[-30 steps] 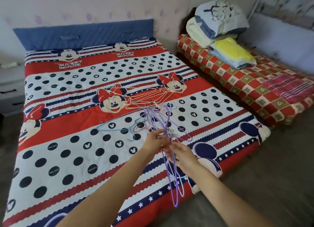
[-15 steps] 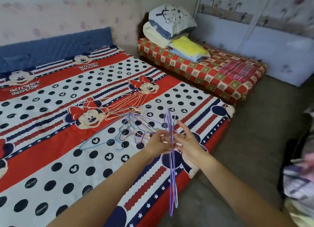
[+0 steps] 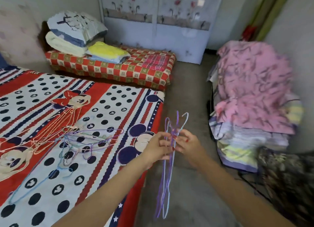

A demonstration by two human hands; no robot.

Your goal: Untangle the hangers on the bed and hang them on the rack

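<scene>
A small bunch of thin purple and light-blue wire hangers (image 3: 167,180) hangs upright over the floor just past the bed's corner, hooks up. My left hand (image 3: 156,148) and my right hand (image 3: 187,146) both pinch the bunch near its necks. A tangled pile of hangers (image 3: 73,141), orange, purple, blue and green, lies on the bed (image 3: 119,107) with the red, white and dotted cartoon cover, to the left of my hands. No rack shows clearly in view.
A low checked mattress (image 3: 129,72) carries folded bedding (image 3: 74,33) and a yellow bundle at the back. A white flowered wardrobe (image 3: 156,22) stands behind it. A heap of pink and striped blankets (image 3: 251,97) fills the right side. Grey floor lies between.
My view has swung right, away from the bed. Both hands have carried the purple and blue hangers off the bed and over the floor; the pile stays on the cover.
</scene>
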